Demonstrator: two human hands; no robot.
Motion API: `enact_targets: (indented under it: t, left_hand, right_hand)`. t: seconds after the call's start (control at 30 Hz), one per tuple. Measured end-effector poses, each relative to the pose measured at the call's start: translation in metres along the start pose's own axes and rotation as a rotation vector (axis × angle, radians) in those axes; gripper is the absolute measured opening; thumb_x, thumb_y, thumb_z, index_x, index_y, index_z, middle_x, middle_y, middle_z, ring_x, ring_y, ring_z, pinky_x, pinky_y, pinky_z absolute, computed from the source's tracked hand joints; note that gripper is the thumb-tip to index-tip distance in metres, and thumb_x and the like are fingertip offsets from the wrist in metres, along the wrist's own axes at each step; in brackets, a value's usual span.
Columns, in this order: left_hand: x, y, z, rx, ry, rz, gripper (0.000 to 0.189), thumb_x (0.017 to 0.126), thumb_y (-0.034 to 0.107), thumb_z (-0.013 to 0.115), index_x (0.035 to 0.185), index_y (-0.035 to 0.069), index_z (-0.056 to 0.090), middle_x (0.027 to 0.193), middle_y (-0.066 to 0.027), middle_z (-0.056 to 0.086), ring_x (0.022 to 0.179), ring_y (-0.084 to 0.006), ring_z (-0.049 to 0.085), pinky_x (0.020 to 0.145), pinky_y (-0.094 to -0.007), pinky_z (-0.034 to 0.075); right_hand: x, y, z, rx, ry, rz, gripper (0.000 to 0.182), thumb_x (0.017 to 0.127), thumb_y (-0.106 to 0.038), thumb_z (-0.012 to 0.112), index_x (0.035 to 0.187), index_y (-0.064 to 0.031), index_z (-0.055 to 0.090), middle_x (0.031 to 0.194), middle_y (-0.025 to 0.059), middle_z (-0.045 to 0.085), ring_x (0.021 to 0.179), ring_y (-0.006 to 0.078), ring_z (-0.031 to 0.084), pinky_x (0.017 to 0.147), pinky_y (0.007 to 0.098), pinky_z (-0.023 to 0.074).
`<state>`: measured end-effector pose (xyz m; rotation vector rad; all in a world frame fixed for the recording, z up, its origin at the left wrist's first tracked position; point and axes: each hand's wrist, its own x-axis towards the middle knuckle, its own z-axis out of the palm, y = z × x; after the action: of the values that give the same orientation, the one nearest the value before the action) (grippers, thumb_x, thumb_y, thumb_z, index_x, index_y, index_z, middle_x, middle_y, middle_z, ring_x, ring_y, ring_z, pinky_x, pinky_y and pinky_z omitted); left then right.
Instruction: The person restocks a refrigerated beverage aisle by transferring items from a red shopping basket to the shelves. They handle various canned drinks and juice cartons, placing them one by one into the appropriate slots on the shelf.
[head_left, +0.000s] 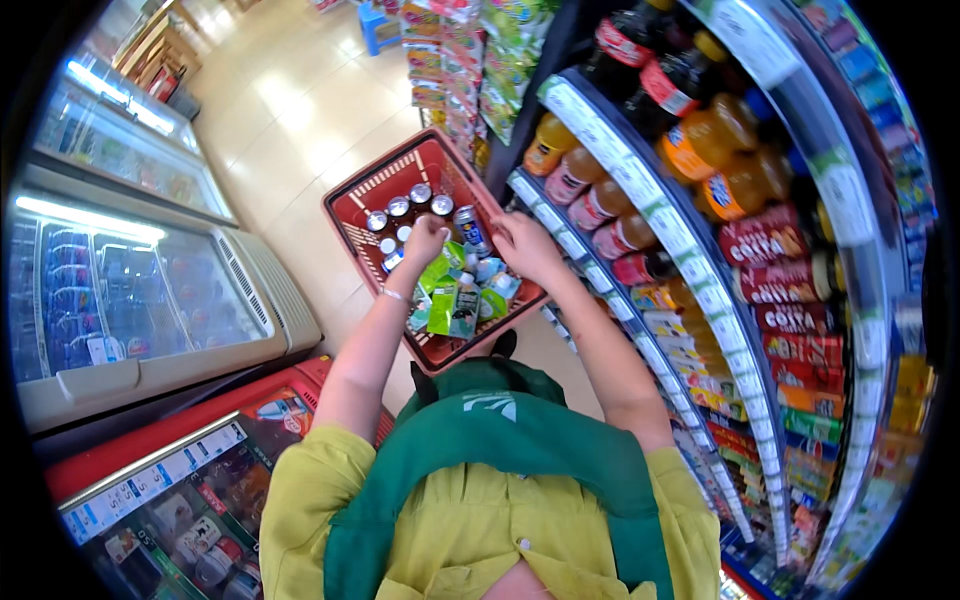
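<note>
A red plastic shopping basket (352, 202) is in front of me, tilted in the view. Several drink cans (397, 206) stand at its far end, with a dark blue can (470, 229) beside them. Green cartons and small bottles (454, 300) lie jumbled at the near end. My left hand (426, 238) is over the cans with its fingers curled; whether it grips anything is hidden. My right hand (525, 244) lies at the basket's right rim, its fingers bent inward near the blue can. Whether these fingers grip the rim or only touch it cannot be told.
Drink shelves (675, 217) with price strips run along the right, close to my right arm. Glass-topped freezers (150, 270) line the left, and a red chiller (202, 465) is nearer. Hanging snack packets (450, 60) and a blue stool (379, 28) are ahead on the tiled floor (292, 112).
</note>
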<state>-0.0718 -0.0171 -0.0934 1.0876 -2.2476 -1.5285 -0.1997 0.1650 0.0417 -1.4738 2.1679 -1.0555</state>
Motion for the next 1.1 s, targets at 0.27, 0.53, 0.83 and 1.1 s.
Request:
enact_targets:
  t: [0.27,0.53,0.83,1.1]
  left_hand:
    - [-0.091,-0.046,0.040,-0.138,0.067,-0.122,0.021,0.081,0.011,0.065,0.099,0.001,0.062,0.093,-0.0124,0.065,0.085,-0.0231,0.062,0.077,-0.0350,0.050]
    - [-0.101,-0.038,0.035,-0.290,0.138,-0.101,0.020,0.082,0.010,0.065,0.101,0.003,0.062,0.095,-0.0103,0.063,0.087,-0.0198,0.060,0.075,-0.0311,0.049]
    - [-0.113,-0.028,0.022,-0.434,-0.010,-0.212,0.017,0.089,0.006,0.060,0.105,0.002,0.058,0.097,-0.0042,0.063,0.091,-0.0113,0.058,0.078,-0.0254,0.047]
    - [-0.103,-0.034,-0.016,-0.332,0.071,-0.160,0.015,0.090,0.007,0.059,0.104,0.002,0.059,0.088,-0.0026,0.062,0.082,-0.0108,0.059,0.073,-0.0244,0.047]
  right_hand:
    - [0.056,0.107,0.136,-0.732,-0.332,-0.169,0.029,0.077,-0.005,0.055,0.105,0.0027,0.055,0.111,0.0196,0.054,0.097,0.0318,0.058,0.082,0.0391,0.0504]
    - [0.101,0.133,0.177,-0.826,-0.347,-0.162,0.031,0.071,-0.013,0.069,0.097,-0.0021,0.056,0.112,0.0159,0.054,0.101,0.0291,0.056,0.078,0.0372,0.0520]
    - [0.103,0.109,0.161,-0.492,-0.560,0.133,0.064,0.061,-0.016,0.075,0.118,-0.0090,0.047,0.104,0.0170,0.060,0.095,0.0357,0.061,0.082,0.0432,0.0497]
    - [0.084,0.097,0.120,-0.396,-0.408,0.043,0.050,0.063,-0.022,0.072,0.109,-0.0098,0.057,0.102,0.0143,0.060,0.094,0.0344,0.060,0.081,0.0421,0.0495]
